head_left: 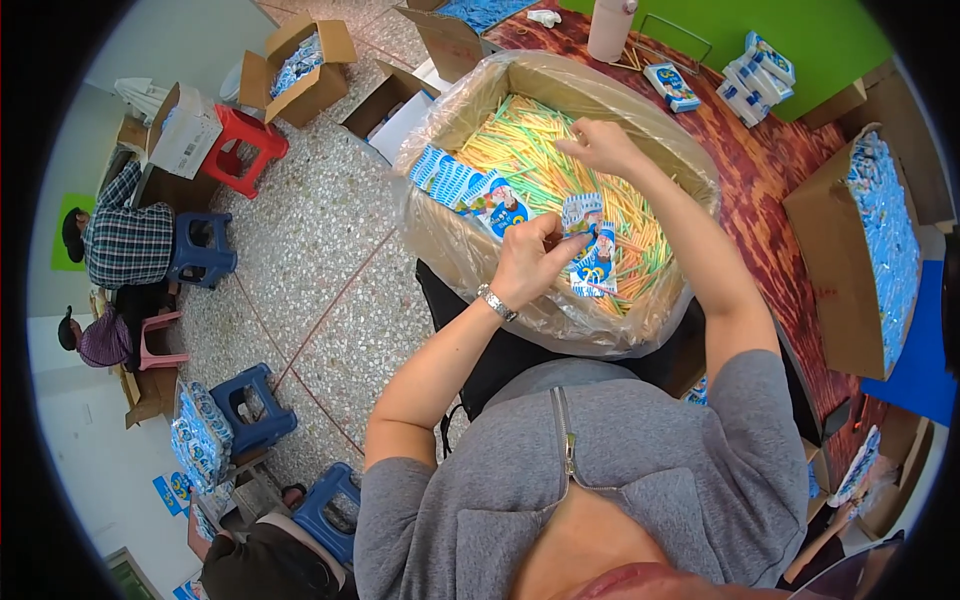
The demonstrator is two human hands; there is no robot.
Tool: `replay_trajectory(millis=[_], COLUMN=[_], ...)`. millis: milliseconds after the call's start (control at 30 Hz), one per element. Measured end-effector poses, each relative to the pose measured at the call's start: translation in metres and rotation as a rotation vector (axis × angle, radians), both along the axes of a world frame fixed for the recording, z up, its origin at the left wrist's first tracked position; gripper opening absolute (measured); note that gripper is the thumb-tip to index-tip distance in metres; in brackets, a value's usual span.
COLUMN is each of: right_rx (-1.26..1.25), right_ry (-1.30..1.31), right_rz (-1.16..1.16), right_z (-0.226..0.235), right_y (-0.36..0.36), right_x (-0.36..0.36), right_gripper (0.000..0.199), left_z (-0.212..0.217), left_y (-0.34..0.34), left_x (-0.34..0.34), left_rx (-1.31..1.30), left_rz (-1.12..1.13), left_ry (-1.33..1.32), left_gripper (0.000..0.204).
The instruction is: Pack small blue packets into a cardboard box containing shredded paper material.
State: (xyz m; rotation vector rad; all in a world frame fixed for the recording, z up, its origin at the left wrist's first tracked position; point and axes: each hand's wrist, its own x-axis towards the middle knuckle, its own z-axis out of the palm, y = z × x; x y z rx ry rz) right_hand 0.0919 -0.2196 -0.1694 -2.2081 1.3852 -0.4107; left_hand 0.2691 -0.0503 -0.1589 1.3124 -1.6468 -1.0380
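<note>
A big cardboard box (440, 235) lined with clear plastic stands in front of me, full of thin yellow, green and orange sticks (520, 150). My left hand (530, 260), a metal watch on its wrist, grips a small blue-and-white printed packet (592, 258) over the sticks. My right hand (600, 145) reaches further into the box, fingers pinched on a few sticks. A row of more blue packets (462, 185) leans against the box's left inner wall.
A dark red table (770, 180) to the right holds a pink bottle (610, 28), stacked blue packets (755, 75) and an open carton of blue packets (880, 240). Cardboard boxes (300, 65), a red stool (240, 145), blue stools (255, 405) and seated people (125, 240) are on the left floor.
</note>
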Motion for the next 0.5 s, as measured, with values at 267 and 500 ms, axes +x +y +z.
replay_trajectory(millis=[267,500], right_rx=[0.02,0.077], right_ry=[0.382,0.446], right_rz=[-0.122,-0.085], right_z=[-0.017,-0.011], right_y=[-0.021,-0.02], right_x=[0.033,0.044], right_gripper=[0.071,0.063], left_z=[0.004,-0.011], left_y=[0.003,-0.001], left_x=[0.004,0.011], left_rx=[0.021,0.095], left_rz=[0.003,-0.072], left_ry=[0.139,0.066], left_gripper=[0.032,0.024])
